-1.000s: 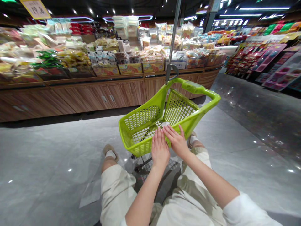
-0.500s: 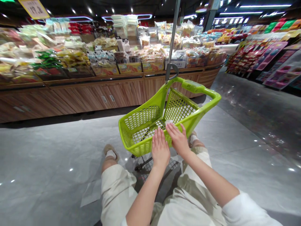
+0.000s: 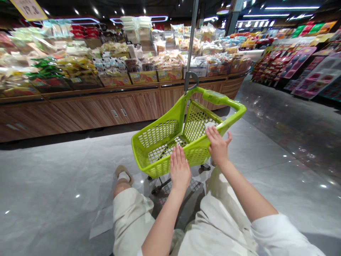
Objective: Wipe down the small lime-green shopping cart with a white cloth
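Observation:
A lime-green shopping cart (image 3: 157, 126) with a perforated plastic basket stands before my knees, its handle toward the right. Flat on the near rim lies my left hand (image 3: 180, 170), fingers straight and close together, holding nothing visible. Farther right along that same rim, my right hand (image 3: 217, 146) presses a white tissue (image 3: 210, 124) against the plastic, thumb spread out to the side. Most of the tissue is hidden beneath the fingers. Apart from its lattice floor, I see nothing inside the basket.
Behind the cart runs a wooden display counter (image 3: 98, 112) heaped with packaged foods (image 3: 170, 59). A grey pole (image 3: 192, 39) rises from the cart's handle end. Candy racks (image 3: 274, 64) stand at the right. My left shoe (image 3: 124, 172) rests on the glossy grey floor (image 3: 53, 185).
My right hand has slid right along the cart's rim with the white tissue, away from my left hand. The left hand stays at the same place on the rim.

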`<state>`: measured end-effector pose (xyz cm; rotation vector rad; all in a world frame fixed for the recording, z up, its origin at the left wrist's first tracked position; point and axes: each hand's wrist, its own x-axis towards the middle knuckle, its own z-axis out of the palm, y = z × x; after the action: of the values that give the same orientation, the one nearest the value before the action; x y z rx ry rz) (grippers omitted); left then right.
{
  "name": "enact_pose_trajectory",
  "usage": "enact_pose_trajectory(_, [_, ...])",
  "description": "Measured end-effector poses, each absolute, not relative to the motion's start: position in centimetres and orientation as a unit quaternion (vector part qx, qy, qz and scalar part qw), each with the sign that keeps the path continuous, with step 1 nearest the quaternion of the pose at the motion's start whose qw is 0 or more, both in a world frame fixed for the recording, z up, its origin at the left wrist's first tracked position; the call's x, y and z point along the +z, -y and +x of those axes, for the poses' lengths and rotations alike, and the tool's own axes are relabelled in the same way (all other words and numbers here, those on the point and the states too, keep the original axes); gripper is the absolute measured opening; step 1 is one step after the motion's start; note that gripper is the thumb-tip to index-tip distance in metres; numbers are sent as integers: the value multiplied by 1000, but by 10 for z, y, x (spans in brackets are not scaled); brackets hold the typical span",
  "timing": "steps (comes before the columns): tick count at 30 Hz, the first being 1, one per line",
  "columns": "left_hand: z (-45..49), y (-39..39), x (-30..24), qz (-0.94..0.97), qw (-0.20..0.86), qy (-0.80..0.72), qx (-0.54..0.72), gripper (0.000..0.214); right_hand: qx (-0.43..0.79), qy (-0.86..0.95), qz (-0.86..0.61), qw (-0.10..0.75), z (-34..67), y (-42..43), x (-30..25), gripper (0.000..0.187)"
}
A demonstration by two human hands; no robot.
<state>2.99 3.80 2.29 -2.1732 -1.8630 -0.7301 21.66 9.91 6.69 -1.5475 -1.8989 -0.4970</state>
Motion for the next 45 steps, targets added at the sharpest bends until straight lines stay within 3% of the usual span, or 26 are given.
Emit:
enact_pose_trajectory(4, [29, -38, 22, -734, 99, 625, -245, 69, -132, 801, -507, 289, 152, -76, 42, 70])
enact_pose_trajectory(8, [24, -37, 23, -740, 102, 624, -231, 66, -123, 862, -424, 250, 168, -78, 48, 70])
enact_pose_trajectory(15, [25, -37, 24, -740, 97, 620, -243, 68, -221, 721, -578, 312, 274, -114, 90, 65])
enact_pose_trajectory(21, [30, -37, 23, -733, 94, 627, -248, 69, -156, 760, -553, 302, 192, -90, 60, 76])
enact_pose_trajectory(26, [28, -38, 21, -734, 103, 627, -240, 68, -105, 844, -448, 274, 141, -68, 44, 67])
enact_pose_trajectory(30, [25, -36, 23, -736, 103, 625, -238, 67, -133, 845, -454, 249, 194, -86, 67, 73])
enact_pose_trajectory(35, [25, -35, 27, -740, 93, 619, -245, 66, -200, 732, -575, 306, 257, -111, 93, 63])
enact_pose_trajectory(39, [25, -36, 28, -742, 90, 619, -240, 64, -175, 721, -595, 310, 215, -100, 74, 71])
enact_pose_trajectory(45, [24, -37, 26, -740, 94, 621, -242, 69, -100, 846, -454, 260, 142, -70, 45, 70])
